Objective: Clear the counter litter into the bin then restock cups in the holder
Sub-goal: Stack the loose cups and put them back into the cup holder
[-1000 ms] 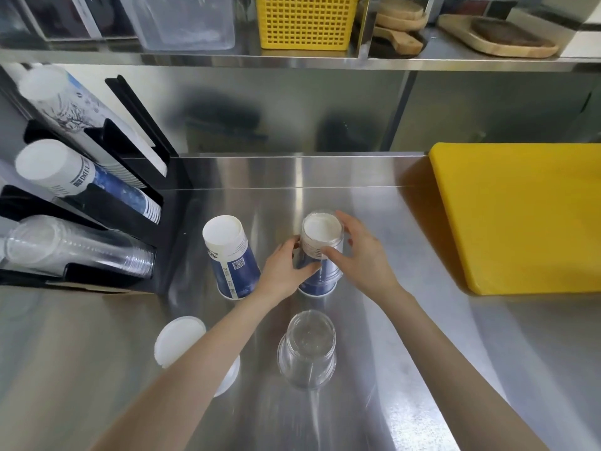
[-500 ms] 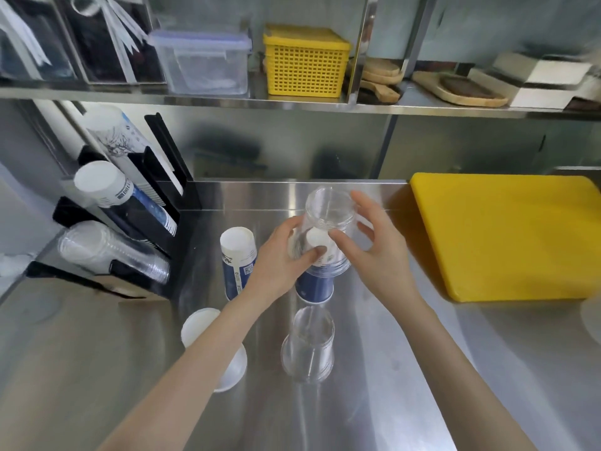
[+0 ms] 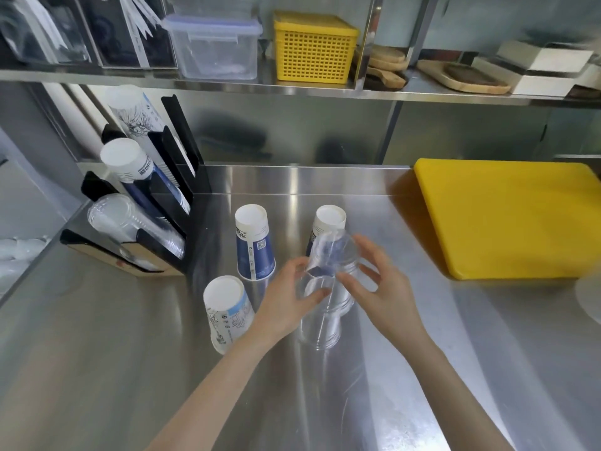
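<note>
On the steel counter (image 3: 422, 369) my left hand (image 3: 287, 302) and my right hand (image 3: 382, 288) hold an upturned clear plastic cup (image 3: 333, 255) from both sides. It sits tilted over the top of a second upturned clear cup (image 3: 320, 323) that stands on the counter. Behind them stand two upturned blue paper cups, one at the left (image 3: 254, 245) and one (image 3: 329, 219) partly hidden by the held cup. A white patterned paper cup (image 3: 227, 315) stands upturned beside my left wrist. The black cup holder (image 3: 177, 190) at the left holds slanted stacks of paper and clear cups.
A thick yellow cutting board (image 3: 507, 216) lies at the right against the back wall. The shelf above carries a yellow basket (image 3: 313, 48), a clear lidded box (image 3: 213, 47) and wooden boards (image 3: 468, 78). A white round object (image 3: 590, 297) shows at the right edge.
The clear cup has come off the right blue paper cup and moved toward me, onto the nearer clear cup. Both hands moved with it.
</note>
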`<action>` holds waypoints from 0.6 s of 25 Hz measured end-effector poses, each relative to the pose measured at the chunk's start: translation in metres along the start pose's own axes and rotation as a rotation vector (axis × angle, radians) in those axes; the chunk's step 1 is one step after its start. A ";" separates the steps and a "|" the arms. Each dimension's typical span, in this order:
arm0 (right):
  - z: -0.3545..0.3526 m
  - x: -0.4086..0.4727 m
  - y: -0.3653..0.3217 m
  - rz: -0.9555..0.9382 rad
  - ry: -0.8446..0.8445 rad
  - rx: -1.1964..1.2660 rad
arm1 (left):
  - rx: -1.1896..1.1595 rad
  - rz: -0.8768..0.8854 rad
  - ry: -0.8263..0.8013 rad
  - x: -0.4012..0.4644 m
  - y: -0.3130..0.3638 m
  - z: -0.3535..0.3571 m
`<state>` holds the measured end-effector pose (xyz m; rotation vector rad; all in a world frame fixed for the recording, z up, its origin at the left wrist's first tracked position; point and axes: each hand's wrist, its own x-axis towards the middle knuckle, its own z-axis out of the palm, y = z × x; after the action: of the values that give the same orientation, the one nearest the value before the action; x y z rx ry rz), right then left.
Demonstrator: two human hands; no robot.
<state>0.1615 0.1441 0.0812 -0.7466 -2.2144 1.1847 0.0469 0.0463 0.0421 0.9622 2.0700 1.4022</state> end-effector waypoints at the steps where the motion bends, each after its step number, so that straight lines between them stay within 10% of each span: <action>1: 0.004 -0.003 0.009 0.020 -0.013 0.015 | 0.007 -0.031 -0.013 -0.002 -0.010 0.004; 15: 0.035 -0.013 0.063 0.127 -0.127 -0.001 | 0.126 -0.181 -0.176 0.000 -0.061 0.021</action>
<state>0.1624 0.1448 0.0080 -0.8449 -2.2989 1.3264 0.0439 0.0443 -0.0218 0.8883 2.0747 1.0688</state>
